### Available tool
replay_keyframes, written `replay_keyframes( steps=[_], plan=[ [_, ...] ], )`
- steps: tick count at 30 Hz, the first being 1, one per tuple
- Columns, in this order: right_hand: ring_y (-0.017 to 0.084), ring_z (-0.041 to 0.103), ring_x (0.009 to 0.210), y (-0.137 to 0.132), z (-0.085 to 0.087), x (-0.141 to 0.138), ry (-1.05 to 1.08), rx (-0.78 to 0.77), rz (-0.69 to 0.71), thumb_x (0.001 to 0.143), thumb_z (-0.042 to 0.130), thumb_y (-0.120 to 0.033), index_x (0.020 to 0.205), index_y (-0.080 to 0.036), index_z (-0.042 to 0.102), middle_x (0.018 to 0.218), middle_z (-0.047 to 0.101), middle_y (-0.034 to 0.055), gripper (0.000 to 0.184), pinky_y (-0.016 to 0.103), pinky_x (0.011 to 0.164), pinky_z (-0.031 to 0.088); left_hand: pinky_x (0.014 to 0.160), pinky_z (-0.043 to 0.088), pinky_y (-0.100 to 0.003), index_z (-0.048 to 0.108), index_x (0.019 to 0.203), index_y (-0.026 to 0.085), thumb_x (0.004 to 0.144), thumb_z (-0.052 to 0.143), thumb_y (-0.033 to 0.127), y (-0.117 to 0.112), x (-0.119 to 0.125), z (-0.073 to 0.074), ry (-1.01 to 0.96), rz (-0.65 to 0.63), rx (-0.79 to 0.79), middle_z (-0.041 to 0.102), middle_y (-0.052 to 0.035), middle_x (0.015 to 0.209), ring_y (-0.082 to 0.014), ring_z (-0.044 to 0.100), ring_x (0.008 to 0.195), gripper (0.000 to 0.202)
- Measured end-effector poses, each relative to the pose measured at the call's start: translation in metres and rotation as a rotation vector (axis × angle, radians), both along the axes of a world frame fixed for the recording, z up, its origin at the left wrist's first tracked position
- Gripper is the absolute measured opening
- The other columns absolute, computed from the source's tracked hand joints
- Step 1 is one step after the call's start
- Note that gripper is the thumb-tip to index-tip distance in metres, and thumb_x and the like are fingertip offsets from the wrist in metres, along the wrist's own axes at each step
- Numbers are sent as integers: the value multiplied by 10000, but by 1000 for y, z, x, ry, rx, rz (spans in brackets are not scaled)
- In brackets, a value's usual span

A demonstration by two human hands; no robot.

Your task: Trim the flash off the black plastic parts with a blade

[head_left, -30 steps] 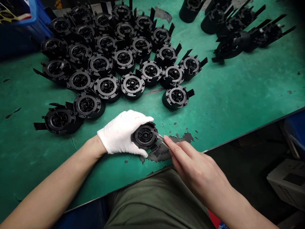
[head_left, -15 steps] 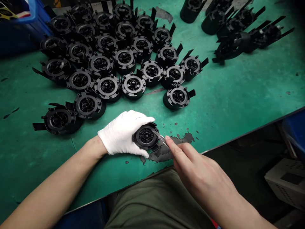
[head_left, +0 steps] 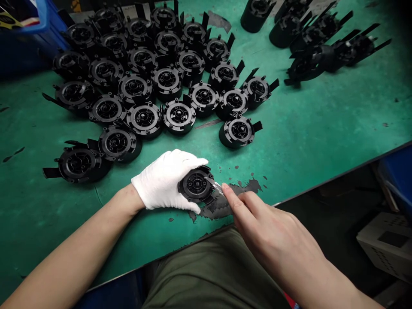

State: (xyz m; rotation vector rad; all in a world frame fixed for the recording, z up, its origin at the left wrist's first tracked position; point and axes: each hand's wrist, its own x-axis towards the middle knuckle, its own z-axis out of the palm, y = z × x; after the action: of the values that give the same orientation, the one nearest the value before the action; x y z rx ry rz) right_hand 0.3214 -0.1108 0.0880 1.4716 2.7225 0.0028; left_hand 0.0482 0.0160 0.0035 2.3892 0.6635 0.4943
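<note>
My left hand (head_left: 167, 180), in a white glove, wraps round a round black plastic housing (head_left: 197, 183) near the table's front edge. Its thumb and fingers grip the rim, and the ribbed face with a central hub points up. My bare right hand (head_left: 267, 227) is closed round a slim, pointed metal tool (head_left: 217, 186). The tool's tip lies over the right part of the housing's face, at or very near the surface. Whether it is a knife or tweezers I cannot tell, as the fingers cover most of it.
Several similar black housings (head_left: 178, 116) crowd the green table (head_left: 309, 146) beyond my hands. More black parts (head_left: 309, 64) stand at the back right. A blue bin (head_left: 53, 25) is at the back left. Dark worn patches (head_left: 247, 187) mark the tabletop near the front edge.
Both hands keep their hold, and the housing stays in place. The tool has shifted very slightly at most. The whole view has moved a little.
</note>
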Motion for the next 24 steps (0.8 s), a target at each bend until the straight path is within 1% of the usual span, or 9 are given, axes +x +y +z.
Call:
replay_keyframes(
  steps=[4, 9, 14, 20, 24],
  plan=[
    [154, 535, 564, 5, 1, 1, 10, 15, 27, 855, 470, 38, 1558, -88, 493, 884, 638, 25, 715, 332, 484, 383, 1072, 552, -547, 503, 1557, 210, 754, 823, 881, 0, 0, 1, -9, -7, 10, 741, -180, 1341, -399, 733, 1218, 1094],
    [160, 526, 555, 10, 2, 4, -29, 6, 70, 808, 529, 29, 1543, -51, 508, 898, 641, 30, 740, 341, 472, 392, 1061, 557, -547, 504, 1549, 201, 752, 821, 884, 0, 0, 0, -10, -5, 19, 741, -182, 1337, -400, 736, 1210, 1097],
    [160, 544, 576, 13, 0, 7, -39, 11, 107, 802, 538, 30, 1549, -51, 503, 913, 653, 32, 752, 333, 494, 407, 1058, 562, -537, 508, 1546, 204, 751, 826, 880, 1, 1, 0, -14, -7, 18, 747, -177, 1328, -397, 740, 1205, 1091],
    [171, 558, 584, 17, 0, 12, -39, 4, 152, 825, 496, 47, 1556, -32, 484, 919, 646, 38, 735, 339, 497, 426, 1054, 559, -540, 507, 1540, 204, 760, 811, 889, 1, 0, 0, -21, -12, 25, 753, -174, 1319, -396, 743, 1200, 1082],
    [186, 555, 569, 22, 0, 15, -13, 13, 208, 843, 457, 67, 1543, -7, 482, 890, 634, 37, 704, 357, 470, 408, 1050, 563, -543, 503, 1535, 200, 784, 836, 837, 0, 0, 2, -4, -18, 19, 746, -172, 1339, -396, 741, 1210, 1040]
  ],
)
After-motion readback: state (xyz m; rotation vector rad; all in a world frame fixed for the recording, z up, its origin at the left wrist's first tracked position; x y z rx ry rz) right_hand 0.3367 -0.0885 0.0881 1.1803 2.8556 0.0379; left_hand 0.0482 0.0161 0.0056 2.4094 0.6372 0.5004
